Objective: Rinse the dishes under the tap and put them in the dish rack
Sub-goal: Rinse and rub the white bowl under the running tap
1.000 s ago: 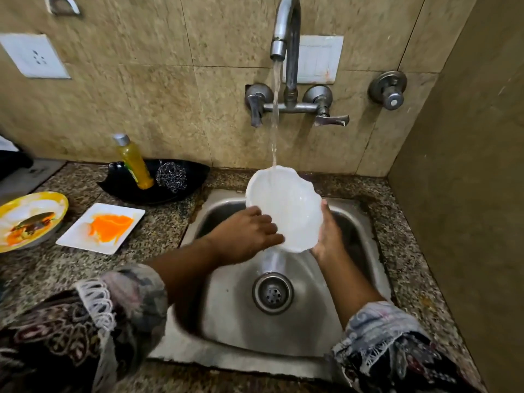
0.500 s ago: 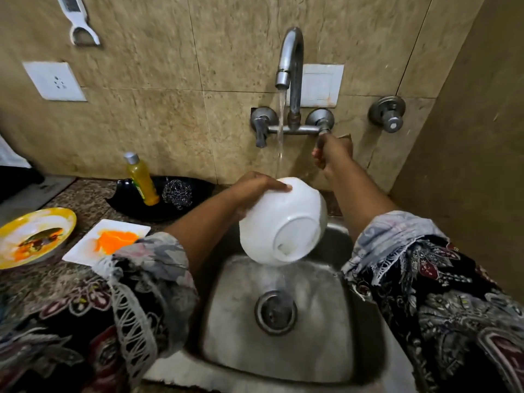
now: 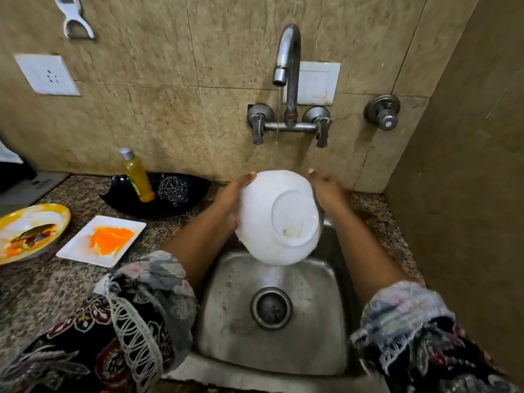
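A white bowl (image 3: pixel 263 222) hangs tilted over the steel sink (image 3: pixel 312 336), its underside turned toward me. My left hand (image 3: pixel 231 197) grips its left rim, thumb on the outside. My right hand (image 3: pixel 329 191) lies against its right side with fingers pointing up; blur hides how firmly it holds. Above the bowl, the tap (image 3: pixel 289 52) lets out only a thin trickle. Water runs off the bowl's lower edge into the sink. No dish rack is in view.
On the granite counter to the left lie a square white plate (image 3: pixel 71 249) smeared orange and a yellow-rimmed plate (image 3: pixel 61 211) with food scraps. A black dish (image 3: pixel 195 191) holds a soap bottle (image 3: pixel 137 177) and a steel scrubber (image 3: pixel 173 188). A wall (image 3: pixel 467 194) closes the right side.
My right hand left the tap handle and came down to the bowl's right side. The stream has thinned to a trickle. The bowl has turned its base toward me.
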